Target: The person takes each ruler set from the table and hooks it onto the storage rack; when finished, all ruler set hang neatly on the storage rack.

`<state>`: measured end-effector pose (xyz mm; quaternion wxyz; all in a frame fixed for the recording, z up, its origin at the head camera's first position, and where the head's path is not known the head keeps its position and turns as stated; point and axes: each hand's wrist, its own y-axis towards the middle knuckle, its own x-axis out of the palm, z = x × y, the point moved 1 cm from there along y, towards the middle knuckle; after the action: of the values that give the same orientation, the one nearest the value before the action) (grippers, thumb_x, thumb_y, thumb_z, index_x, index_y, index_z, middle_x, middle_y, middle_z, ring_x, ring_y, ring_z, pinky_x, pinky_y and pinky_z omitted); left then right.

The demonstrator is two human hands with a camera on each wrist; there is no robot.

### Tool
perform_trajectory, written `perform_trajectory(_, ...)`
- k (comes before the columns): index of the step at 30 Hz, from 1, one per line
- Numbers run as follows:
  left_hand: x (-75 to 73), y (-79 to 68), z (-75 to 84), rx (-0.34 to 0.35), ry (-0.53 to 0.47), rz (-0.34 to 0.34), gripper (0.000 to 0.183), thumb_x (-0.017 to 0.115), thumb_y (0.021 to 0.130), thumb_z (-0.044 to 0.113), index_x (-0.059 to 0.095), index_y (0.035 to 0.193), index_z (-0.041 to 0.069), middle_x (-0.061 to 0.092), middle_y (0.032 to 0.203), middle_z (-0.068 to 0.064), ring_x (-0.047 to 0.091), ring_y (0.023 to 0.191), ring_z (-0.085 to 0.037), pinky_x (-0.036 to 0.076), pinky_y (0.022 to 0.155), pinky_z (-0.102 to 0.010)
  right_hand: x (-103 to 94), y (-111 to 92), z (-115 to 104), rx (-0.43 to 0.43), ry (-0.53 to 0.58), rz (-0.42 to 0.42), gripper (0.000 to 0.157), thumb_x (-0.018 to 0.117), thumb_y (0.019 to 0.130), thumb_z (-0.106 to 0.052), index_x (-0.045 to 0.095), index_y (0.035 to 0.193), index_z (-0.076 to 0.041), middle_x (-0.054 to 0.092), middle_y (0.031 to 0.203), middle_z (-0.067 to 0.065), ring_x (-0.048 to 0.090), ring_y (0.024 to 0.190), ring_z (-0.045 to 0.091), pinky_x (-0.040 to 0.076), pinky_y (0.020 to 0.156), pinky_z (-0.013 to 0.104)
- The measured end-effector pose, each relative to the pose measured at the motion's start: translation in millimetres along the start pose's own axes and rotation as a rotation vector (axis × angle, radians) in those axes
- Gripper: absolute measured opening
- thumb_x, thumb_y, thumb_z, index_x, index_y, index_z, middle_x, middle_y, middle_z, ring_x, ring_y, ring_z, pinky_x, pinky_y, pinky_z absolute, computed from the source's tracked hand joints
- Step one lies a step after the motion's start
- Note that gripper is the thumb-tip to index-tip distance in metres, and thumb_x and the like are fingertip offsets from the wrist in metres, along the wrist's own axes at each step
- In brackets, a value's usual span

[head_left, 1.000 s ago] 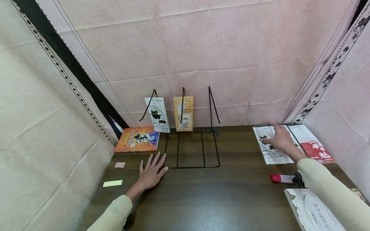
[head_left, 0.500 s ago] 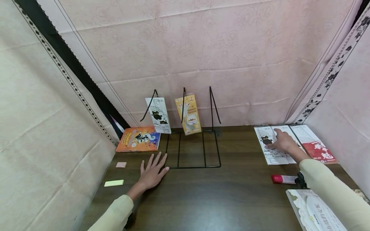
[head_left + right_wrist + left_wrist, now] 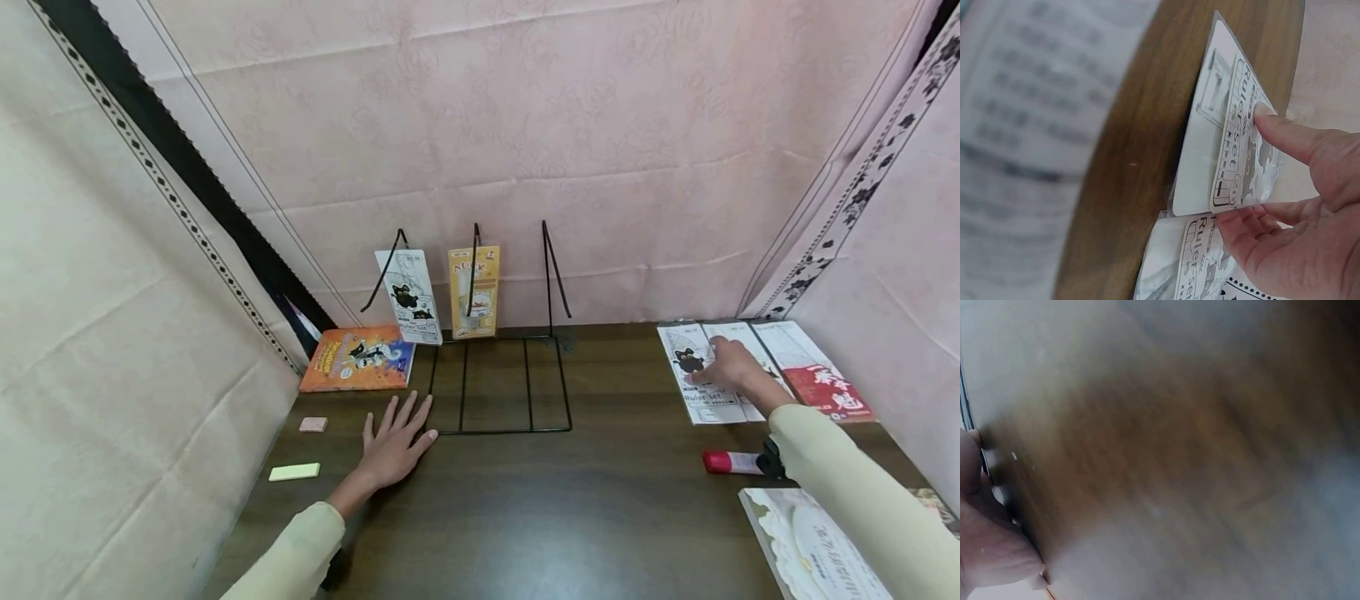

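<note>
My left hand (image 3: 392, 450) lies spread on the table, fingertips at the near left corner of a black wire rack (image 3: 495, 432). In the left wrist view, its fingers (image 3: 997, 544) show only at the edge. My right hand (image 3: 733, 368) is over the white ruler set packs at the right. The right wrist view shows the thumb on the face of one ruler set (image 3: 1235, 137) and the other fingers at its edge, pinching it. Beside it lies a second ruler set (image 3: 1179, 256), partly covered by the hand. A white pack (image 3: 408, 296) and a yellow pack (image 3: 483, 292) hang from the rack's hooks.
An orange book (image 3: 358, 358) lies left of the rack, with a pink block (image 3: 312, 424) and a pale yellow block (image 3: 294, 472) nearer. On the right are a red-and-white pack (image 3: 825, 387), a red-capped tube (image 3: 731, 462) and a white book (image 3: 802, 533).
The yellow pack swung to the right and is hanging straight again. My right hand has shifted slightly nearer and to the right over the ruler sets; my left hand stays put.
</note>
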<state>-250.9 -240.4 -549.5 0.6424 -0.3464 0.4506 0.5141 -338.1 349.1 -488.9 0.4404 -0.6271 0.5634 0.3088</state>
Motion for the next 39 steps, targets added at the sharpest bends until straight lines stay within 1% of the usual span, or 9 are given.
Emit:
perform_trajectory(8, -3.0, 3.3, -3.0, 0.001, -0.013, 0.005, 0.065, 0.038, 0.098, 0.058, 0.018, 0.154, 0.035, 0.011, 0.164, 0.0, 0.001, 0.151, -0.035, -0.008, 0.109, -0.071, -7.0, 3, -4, 0.003, 0.002, -0.096, 0.109, 0.077, 0.078, -0.037, 0.014, 0.142, 0.023, 0.026, 0.137, 0.047, 0.029, 0.126, 0.061, 0.026, 0.108, 0.064)
perform_trajectory(11, -3.9, 3.2, -2.0, 0.002, -0.006, 0.003, 0.064, 0.038, 0.098, 0.058, 0.019, 0.154, 0.034, 0.011, 0.164, 0.0, 0.002, 0.151, -0.036, -0.007, 0.108, -0.072, -8.3, 4, -4, 0.011, 0.011, -0.125, 0.109, 0.077, 0.078, -0.038, 0.013, 0.141, 0.023, 0.028, 0.136, 0.047, 0.031, 0.125, 0.061, 0.028, 0.107, 0.063)
perform_trajectory(16, -12.5, 0.5, 6.6, 0.005, 0.006, 0.014, 0.063, 0.044, 0.098, 0.051, 0.023, 0.154, 0.031, 0.016, 0.163, -0.003, 0.007, 0.15, -0.038, -0.003, 0.108, -0.073, -9.3, 5, -4, 0.019, 0.008, -0.148, 0.107, 0.077, 0.076, -0.039, 0.016, 0.139, 0.023, 0.033, 0.132, 0.045, 0.038, 0.12, 0.059, 0.036, 0.102, 0.062)
perform_trajectory(21, -15.8, -1.6, 11.2, -0.011, 0.034, 0.005, 0.062, 0.043, 0.098, 0.052, 0.023, 0.154, 0.032, 0.016, 0.163, -0.002, 0.008, 0.151, -0.036, 0.0, 0.109, -0.072, -11.2, 7, -5, 0.037, 0.026, -0.198, 0.108, 0.077, 0.077, -0.035, 0.011, 0.141, 0.022, 0.029, 0.132, 0.046, 0.041, 0.117, 0.058, 0.053, 0.081, 0.054)
perform_trajectory(24, -13.3, -0.2, 9.7, -0.014, 0.029, 0.0, 0.063, 0.042, 0.098, 0.053, 0.022, 0.154, 0.032, 0.015, 0.163, -0.002, 0.007, 0.151, -0.036, -0.002, 0.109, -0.072, -12.9, 7, -5, 0.055, 0.039, -0.216, 0.109, 0.077, 0.077, -0.032, 0.008, 0.142, 0.021, 0.028, 0.132, 0.046, 0.043, 0.114, 0.058, 0.056, 0.068, 0.048)
perform_trajectory(30, -3.2, 4.5, 0.0, -0.013, 0.033, -0.012, 0.064, 0.037, 0.098, 0.059, 0.017, 0.154, 0.037, 0.01, 0.164, 0.002, 0.001, 0.152, -0.034, -0.006, 0.109, -0.072, -16.1, 4, -5, 0.026, 0.027, -0.183, 0.107, 0.077, 0.077, -0.031, 0.011, 0.143, 0.02, 0.029, 0.132, 0.046, 0.047, 0.11, 0.053, 0.056, 0.065, 0.042)
perform_trajectory(32, -0.9, 5.0, -2.0, -0.011, 0.032, -0.01, 0.064, 0.035, 0.097, 0.061, 0.015, 0.154, 0.039, 0.008, 0.164, 0.004, 0.0, 0.152, -0.032, -0.007, 0.109, -0.071, -17.0, 2, -5, 0.0, 0.016, -0.151, 0.104, 0.077, 0.077, -0.031, 0.015, 0.143, 0.019, 0.033, 0.131, 0.045, 0.049, 0.107, 0.051, 0.055, 0.068, 0.043)
perform_trajectory(35, 1.0, 4.6, -3.5, -0.007, 0.021, -0.006, 0.064, 0.032, 0.097, 0.063, 0.014, 0.154, 0.04, 0.008, 0.164, 0.005, 0.0, 0.152, -0.031, -0.006, 0.109, -0.071, -17.9, 1, -5, -0.048, -0.01, -0.089, 0.098, 0.078, 0.075, -0.03, 0.022, 0.14, 0.018, 0.041, 0.127, 0.044, 0.051, 0.104, 0.048, 0.051, 0.077, 0.047)
perform_trajectory(39, 2.3, 3.2, -4.7, -0.012, 0.02, -0.013, 0.064, 0.031, 0.097, 0.064, 0.013, 0.154, 0.04, 0.007, 0.164, 0.006, -0.001, 0.152, -0.031, -0.007, 0.109, -0.07, -16.2, -1, -4, -0.082, -0.005, -0.045, 0.092, 0.077, 0.075, -0.028, 0.027, 0.137, 0.017, 0.048, 0.12, 0.041, 0.053, 0.101, 0.047, 0.047, 0.082, 0.051)
